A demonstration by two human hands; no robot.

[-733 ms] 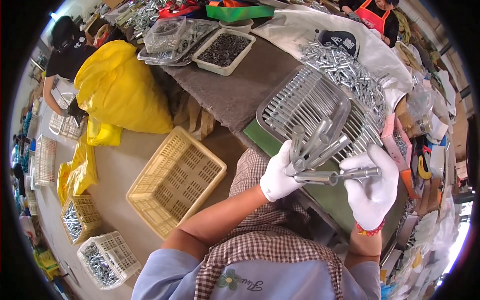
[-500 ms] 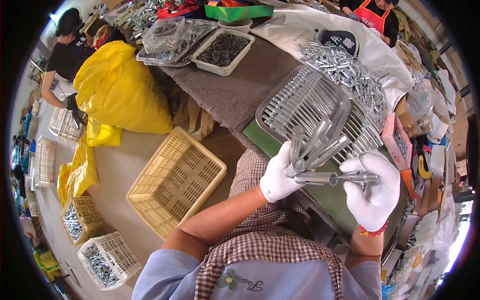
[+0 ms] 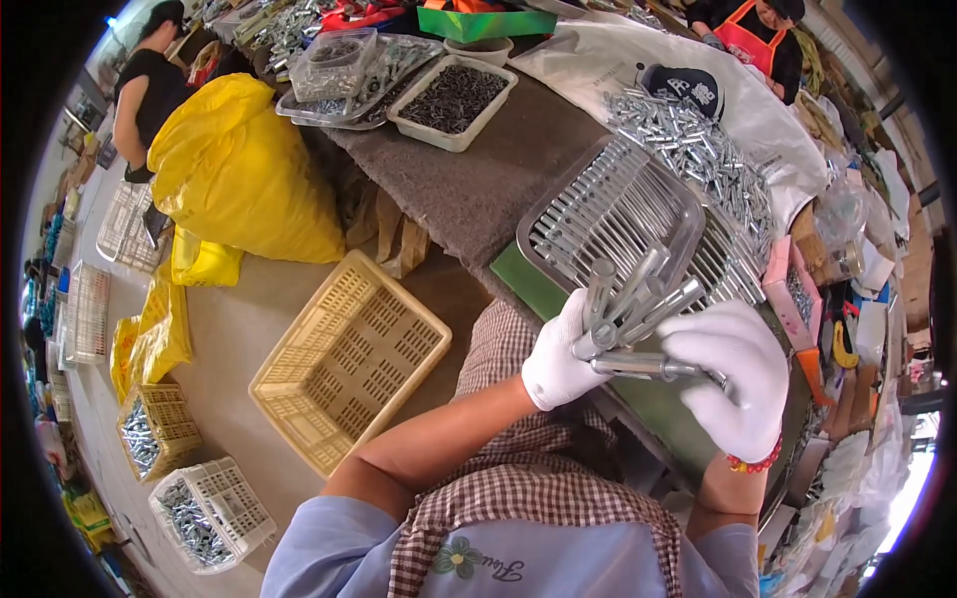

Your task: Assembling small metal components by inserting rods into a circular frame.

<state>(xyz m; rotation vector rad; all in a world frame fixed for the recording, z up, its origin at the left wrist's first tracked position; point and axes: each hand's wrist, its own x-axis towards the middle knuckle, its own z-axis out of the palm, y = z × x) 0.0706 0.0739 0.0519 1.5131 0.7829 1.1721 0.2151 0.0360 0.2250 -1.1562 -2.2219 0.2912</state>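
Observation:
My left hand [image 3: 558,361], in a white knitted glove, is closed round a bunch of shiny metal tubes [image 3: 643,297] that fan out over the table edge. One tube [image 3: 633,365] points right, toward my other hand. My right hand [image 3: 738,374], also gloved, has its fingers curled round a slim metal rod [image 3: 683,370]. The rod meets the open end of that tube; how far it goes in cannot be made out. Beyond the hands, a clear plastic tray [image 3: 638,214] holds rows of metal rods, with more rods [image 3: 733,269] lying beside it.
Loose metal pieces [image 3: 688,140] are heaped on a white sack [image 3: 568,60]. A tub of dark screws [image 3: 449,105] stands farther back. On the floor at left are a yellow crate [image 3: 349,364], a yellow sack [image 3: 244,174] and baskets of metal parts [image 3: 204,523]. Two people work nearby.
The rod in my right hand has moved left, from just off the tube's mouth to meeting it. My right fingers have curled over it. The person at far left has turned and drawn back.

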